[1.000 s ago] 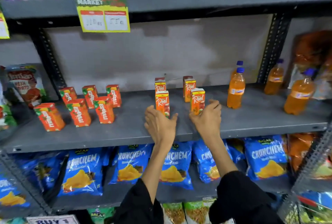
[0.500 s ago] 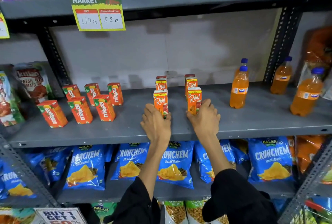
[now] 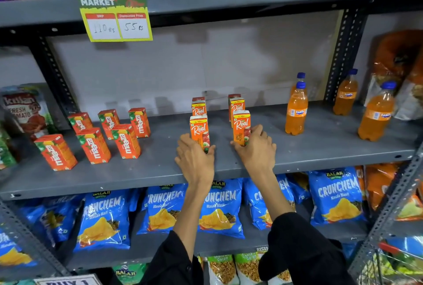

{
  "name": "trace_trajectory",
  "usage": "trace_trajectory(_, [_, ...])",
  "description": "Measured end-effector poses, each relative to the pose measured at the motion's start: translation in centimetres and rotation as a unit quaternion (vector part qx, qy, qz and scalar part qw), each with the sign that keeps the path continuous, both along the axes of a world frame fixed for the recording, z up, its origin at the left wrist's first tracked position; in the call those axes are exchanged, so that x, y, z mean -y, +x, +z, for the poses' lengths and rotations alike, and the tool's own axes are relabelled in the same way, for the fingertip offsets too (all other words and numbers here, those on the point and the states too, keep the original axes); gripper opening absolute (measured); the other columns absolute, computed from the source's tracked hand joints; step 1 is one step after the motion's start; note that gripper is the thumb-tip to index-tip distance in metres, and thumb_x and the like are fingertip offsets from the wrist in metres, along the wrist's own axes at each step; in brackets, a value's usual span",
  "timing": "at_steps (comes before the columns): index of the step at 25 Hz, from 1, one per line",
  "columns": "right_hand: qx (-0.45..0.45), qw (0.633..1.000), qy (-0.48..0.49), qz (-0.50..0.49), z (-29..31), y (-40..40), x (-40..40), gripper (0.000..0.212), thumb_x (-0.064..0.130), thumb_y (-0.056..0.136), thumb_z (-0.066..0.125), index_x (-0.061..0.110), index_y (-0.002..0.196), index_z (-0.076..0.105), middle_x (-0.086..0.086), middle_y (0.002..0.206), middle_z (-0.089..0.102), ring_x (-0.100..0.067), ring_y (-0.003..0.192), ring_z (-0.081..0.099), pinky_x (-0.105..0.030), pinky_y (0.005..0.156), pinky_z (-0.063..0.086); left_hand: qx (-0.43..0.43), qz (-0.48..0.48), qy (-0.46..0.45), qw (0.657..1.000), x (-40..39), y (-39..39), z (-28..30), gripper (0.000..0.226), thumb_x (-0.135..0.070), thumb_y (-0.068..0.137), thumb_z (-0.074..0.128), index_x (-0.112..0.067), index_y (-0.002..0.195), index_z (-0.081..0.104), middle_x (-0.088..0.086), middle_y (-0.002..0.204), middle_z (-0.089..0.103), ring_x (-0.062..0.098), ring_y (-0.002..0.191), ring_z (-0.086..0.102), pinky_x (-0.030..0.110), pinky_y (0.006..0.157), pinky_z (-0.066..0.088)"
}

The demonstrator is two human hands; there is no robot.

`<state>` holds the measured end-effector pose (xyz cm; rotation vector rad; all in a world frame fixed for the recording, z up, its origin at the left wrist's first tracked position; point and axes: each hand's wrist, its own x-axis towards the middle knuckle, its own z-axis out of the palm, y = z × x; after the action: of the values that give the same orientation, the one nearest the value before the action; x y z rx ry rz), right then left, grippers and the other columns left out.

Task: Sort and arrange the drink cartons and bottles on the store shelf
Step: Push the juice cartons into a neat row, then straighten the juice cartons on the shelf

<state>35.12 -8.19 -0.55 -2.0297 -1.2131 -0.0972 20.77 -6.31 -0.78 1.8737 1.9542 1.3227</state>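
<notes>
Right now we have both hands on the grey middle shelf (image 3: 320, 147), each closed around the base of a small orange "Real" juice carton. Our left hand (image 3: 194, 161) wraps the left front carton (image 3: 198, 129); the fingers curl round its lower part, so this grip is closed on it. Our right hand (image 3: 257, 149) holds the right front carton (image 3: 241, 125) the same way, thumb on its near side. Both cartons stand upright near the middle of the shelf, set back a little from its front edge. Behind each stands a short file of matching Real cartons (image 3: 198, 107), running toward the shelf's back edge.

Toward the left end of the shelf stand six red Maaza cartons (image 3: 125, 140) in two loose rows, several turned at an angle. Toward the right end stand orange Fanta bottles (image 3: 296, 111), well apart from one another.

We judge the step in hand to be squaring up the two Real columns, front cartons first. The next move likely calls for sliding each front carton into line with the file behind it, labels forward, then letting go without tipping them. The skewed Maaza cartons and scattered bottles appear to need straightening afterwards.
</notes>
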Motion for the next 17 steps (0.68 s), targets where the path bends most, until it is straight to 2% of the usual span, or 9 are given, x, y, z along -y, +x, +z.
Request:
trace_trajectory(2, [-0.056, 0.997, 0.039, 0.041, 0.0, 0.8, 0.6, 0.074, 0.057, 0.076, 0.076, 0.012, 0.124, 0.042, -0.016, 0.124, 0.064, -0.035, 0.118, 0.060, -0.051, 0.098, 0.049, 0.035, 0.011, 0.034, 0.999, 0.6, 0.3, -0.2, 0.084, -0.046, 0.078, 0.082, -0.007, 0.139, 0.040, 0.014, 0.133, 0.054, 0.032, 0.125, 0.055, 0.048, 0.097, 0.051])
trace_trajectory(3, [-0.098, 0.990, 0.072, 0.068, 0.0, 1.3, 0.9, 0.072, 0.052, 0.077, 0.078, 0.013, 0.125, 0.042, -0.014, 0.124, 0.062, -0.032, 0.117, 0.060, -0.049, 0.096, 0.051, 0.073, 0.012, 0.074, 0.995, 1.0, 0.4, -0.5, 0.080, -0.044, 0.079, 0.082, -0.008, 0.138, 0.042, 0.012, 0.131, 0.054, 0.031, 0.122, 0.055, 0.047, 0.094, 0.052])
trace_trajectory(6, [-0.191, 0.961, 0.166, 0.109, -0.2, 4.6, 2.5, 0.054, 0.033, 0.082, 0.080, 0.017, 0.123, 0.049, -0.006, 0.115, 0.062, -0.020, 0.102, 0.063, -0.040, 0.090, 0.056, 0.194, -0.046, 0.211, 0.957, 3.2, 2.9, -1.4, 0.045, -0.032, 0.087, 0.077, -0.019, 0.121, 0.052, 0.000, 0.112, 0.058, 0.020, 0.097, 0.059, 0.032, 0.085, 0.051])
trace_trajectory(8, [-0.210, 0.949, 0.215, 0.093, -0.1, 8.0, 3.5, 0.041, 0.022, 0.085, 0.076, 0.016, 0.119, 0.055, -0.004, 0.109, 0.066, -0.017, 0.092, 0.064, -0.041, 0.088, 0.057, 0.243, -0.143, 0.233, 0.931, 5.0, 6.4, -1.2, 0.025, -0.025, 0.090, 0.073, -0.028, 0.109, 0.056, -0.009, 0.095, 0.059, 0.013, 0.079, 0.058, 0.021, 0.074, 0.049])
trace_trajectory(9, [-0.218, 0.945, 0.231, 0.085, 0.0, 9.6, 3.7, 0.037, 0.017, 0.086, 0.074, 0.015, 0.118, 0.056, -0.005, 0.108, 0.067, -0.018, 0.089, 0.065, -0.042, 0.088, 0.057, 0.256, -0.198, 0.220, 0.920, 5.4, 8.3, -0.8, 0.021, -0.023, 0.090, 0.072, -0.031, 0.105, 0.059, -0.012, 0.089, 0.061, 0.009, 0.075, 0.059, 0.018, 0.071, 0.049])
trace_trajectory(11, [-0.224, 0.940, 0.243, 0.084, 0.4, 13.5, 3.9, 0.037, 0.011, 0.088, 0.071, 0.012, 0.122, 0.055, -0.009, 0.115, 0.067, -0.017, 0.092, 0.064, -0.040, 0.090, 0.056, 0.287, -0.302, 0.155, 0.896, 5.5, 12.9, 0.4, 0.020, -0.021, 0.091, 0.071, -0.033, 0.105, 0.064, -0.014, 0.090, 0.068, 0.006, 0.078, 0.066, 0.012, 0.071, 0.051])
trace_trajectory(14, [-0.219, 0.944, 0.206, 0.137, 1.2, 17.8, 3.2, 0.048, -0.002, 0.090, 0.065, 0.003, 0.134, 0.047, -0.018, 0.132, 0.058, -0.023, 0.111, 0.060, -0.032, 0.095, 0.054, 0.321, -0.383, 0.028, 0.866, 3.5, 18.7, 2.3, 0.036, -0.010, 0.092, 0.070, -0.023, 0.125, 0.063, -0.014, 0.116, 0.070, 0.005, 0.103, 0.067, 0.008, 0.083, 0.051])
trace_trajectory(15, [-0.226, 0.944, 0.178, 0.162, 1.3, 18.9, 2.8, 0.053, -0.006, 0.091, 0.063, 0.000, 0.139, 0.043, -0.021, 0.136, 0.055, -0.023, 0.116, 0.058, -0.024, 0.094, 0.053, 0.313, -0.380, -0.007, 0.870, 2.4, 20.2, 2.6, 0.044, -0.009, 0.093, 0.069, -0.017, 0.135, 0.058, -0.007, 0.129, 0.066, 0.011, 0.116, 0.063, 0.011, 0.092, 0.050])
trace_trajectory(17, [-0.246, 0.937, 0.129, 0.211, 1.4, 20.0, 1.9, 0.059, -0.010, 0.092, 0.059, -0.002, 0.145, 0.036, -0.021, 0.141, 0.054, -0.019, 0.122, 0.055, -0.013, 0.092, 0.050, 0.268, -0.360, -0.074, 0.890, 0.4, 21.8, 2.9, 0.059, -0.013, 0.096, 0.067, -0.011, 0.150, 0.043, 0.007, 0.151, 0.053, 0.021, 0.137, 0.053, 0.029, 0.111, 0.046])
